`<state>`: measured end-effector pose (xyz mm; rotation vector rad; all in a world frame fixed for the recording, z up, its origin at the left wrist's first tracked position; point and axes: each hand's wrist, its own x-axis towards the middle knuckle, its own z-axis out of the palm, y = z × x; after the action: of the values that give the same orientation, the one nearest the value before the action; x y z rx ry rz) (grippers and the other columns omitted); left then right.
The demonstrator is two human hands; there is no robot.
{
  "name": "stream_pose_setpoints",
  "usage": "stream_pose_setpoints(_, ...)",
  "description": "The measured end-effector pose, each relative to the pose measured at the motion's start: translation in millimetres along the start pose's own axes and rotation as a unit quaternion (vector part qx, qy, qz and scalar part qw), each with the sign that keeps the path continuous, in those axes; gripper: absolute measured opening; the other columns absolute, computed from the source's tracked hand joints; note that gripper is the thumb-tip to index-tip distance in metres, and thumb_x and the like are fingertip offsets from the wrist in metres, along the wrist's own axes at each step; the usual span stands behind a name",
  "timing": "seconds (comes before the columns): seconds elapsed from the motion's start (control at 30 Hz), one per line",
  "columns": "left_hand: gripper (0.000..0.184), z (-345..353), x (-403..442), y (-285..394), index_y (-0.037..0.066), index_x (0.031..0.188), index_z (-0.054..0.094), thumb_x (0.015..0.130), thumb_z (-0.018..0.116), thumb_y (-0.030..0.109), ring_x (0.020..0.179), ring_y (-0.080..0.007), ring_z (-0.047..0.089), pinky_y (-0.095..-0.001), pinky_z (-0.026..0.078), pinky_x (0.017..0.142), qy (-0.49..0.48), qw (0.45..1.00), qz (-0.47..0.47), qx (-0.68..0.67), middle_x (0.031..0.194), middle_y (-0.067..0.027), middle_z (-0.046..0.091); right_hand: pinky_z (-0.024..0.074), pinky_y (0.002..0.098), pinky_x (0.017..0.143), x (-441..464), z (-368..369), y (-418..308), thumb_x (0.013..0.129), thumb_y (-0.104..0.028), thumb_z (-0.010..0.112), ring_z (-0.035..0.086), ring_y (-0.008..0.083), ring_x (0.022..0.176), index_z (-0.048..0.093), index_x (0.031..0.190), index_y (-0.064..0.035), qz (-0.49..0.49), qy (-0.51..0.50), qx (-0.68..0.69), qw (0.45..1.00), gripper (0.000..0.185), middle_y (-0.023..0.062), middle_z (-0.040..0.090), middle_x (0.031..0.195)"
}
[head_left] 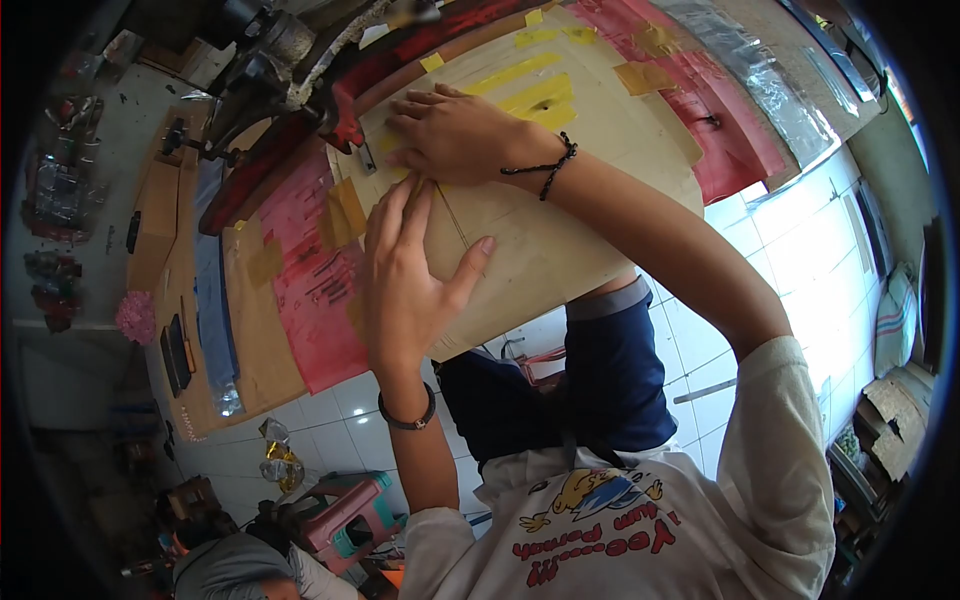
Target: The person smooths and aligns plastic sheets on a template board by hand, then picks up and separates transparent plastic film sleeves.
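Note:
A beige sheet (570,225) lies over the work table, with strips of yellow tape (530,95) toward its far side. My left hand (410,275) rests on its left part, fingers extended and thumb spread wide. Farther up, my right hand (460,135) is laid over the sheet with its fingers stretched toward the machine. The right palm covers what is under it. Between the hands runs a thin dark line (452,215); I cannot tell whether it is a thread or a slit. A small metal piece (367,158) sits just left of my right hand.
A dark machine (285,60) with a red arm (345,120) stands at the upper left. Red sheets (310,270) are taped on the table's both sides. A seated person (235,565) is low on the left beside a stool (345,520). Cardboard (895,420) leans at the right.

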<state>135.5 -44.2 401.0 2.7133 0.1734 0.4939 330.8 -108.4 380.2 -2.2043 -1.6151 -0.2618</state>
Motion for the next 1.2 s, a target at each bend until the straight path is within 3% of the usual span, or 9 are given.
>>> stream_pose_setpoints(0.3,0.085,4,0,-3,-0.008,0.146,0.053,0.088,0.078,0.049,0.144,-0.0412,0.045,-0.0508,0.038,0.120,0.009,1.000,0.018,0.017,0.154,-0.0251,0.051,0.0333,0.0502,0.126,-7,-10,0,0.109,-0.039,0.049,0.045,0.0376,0.149,0.054,0.143,0.0032,-0.034,-0.016,-0.013,0.999,0.055,0.0235,0.052,0.155)
stream_pose_setpoints(0.4,0.085,4,1,-2,-0.010,0.145,0.054,0.089,0.077,0.049,0.144,-0.0416,0.045,-0.0507,0.038,0.120,0.014,1.000,0.012,0.017,0.154,-0.0261,0.051,0.0353,0.0536,0.124,-24,-7,-3,0.107,-0.039,0.052,0.047,0.0378,0.147,0.061,0.137,0.0017,-0.024,0.050,0.020,0.998,0.051,0.0209,0.056,0.153)
stream_pose_setpoints(0.5,0.084,4,1,-4,-0.011,0.144,0.054,0.089,0.076,0.049,0.145,-0.0417,0.045,-0.0506,0.037,0.121,0.015,0.999,0.018,0.028,0.155,-0.0266,0.051,0.0325,0.0505,0.127,-54,-41,-18,0.108,-0.033,0.054,0.045,0.0365,0.149,0.056,0.145,-0.0002,0.001,-0.027,0.027,0.999,0.050,0.0205,0.053,0.156)
stream_pose_setpoints(0.67,0.081,3,0,-5,-0.011,0.142,0.056,0.091,0.075,0.049,0.146,-0.0419,0.044,-0.0510,0.036,0.121,0.014,0.999,0.019,0.027,0.156,-0.0254,0.050,0.0319,0.0505,0.127,-102,-39,-15,0.105,-0.033,0.056,0.047,0.0353,0.148,0.061,0.141,-0.0012,-0.001,0.045,0.047,0.998,0.048,0.0195,0.055,0.155)
stream_pose_setpoints(0.87,0.064,-4,-12,-5,-0.006,0.139,0.061,0.095,0.073,0.038,0.147,-0.0421,0.045,-0.0526,0.036,0.122,0.048,0.998,0.019,-0.034,0.155,-0.0234,0.053,0.0308,0.0511,0.127,-104,-35,-15,0.105,-0.034,0.056,0.048,0.0364,0.147,0.063,0.140,-0.0008,0.001,0.069,0.060,0.996,0.049,0.0196,0.057,0.153)
stream_pose_setpoints(1.0,0.048,-5,-39,7,-0.003,0.134,0.066,0.096,0.073,0.025,0.146,-0.0407,0.049,-0.0483,0.040,0.119,0.065,0.998,0.020,0.018,0.150,-0.0182,0.060,0.0304,0.0512,0.127,-104,-40,-17,0.105,-0.035,0.056,0.048,0.0373,0.146,0.064,0.138,-0.0004,0.007,0.077,0.070,0.995,0.049,0.0199,0.058,0.152)
stream_pose_setpoints(1.2,0.048,1,-44,7,-0.004,0.134,0.066,0.096,0.072,0.025,0.146,-0.0406,0.049,-0.0480,0.041,0.119,0.079,0.997,-0.010,-0.013,0.148,-0.0190,0.062,0.0377,0.0501,0.122,-104,-48,-20,0.102,-0.028,0.063,0.056,0.0376,0.138,0.071,0.127,-0.0011,0.024,0.111,0.108,0.988,0.037,0.0193,0.063,0.145)
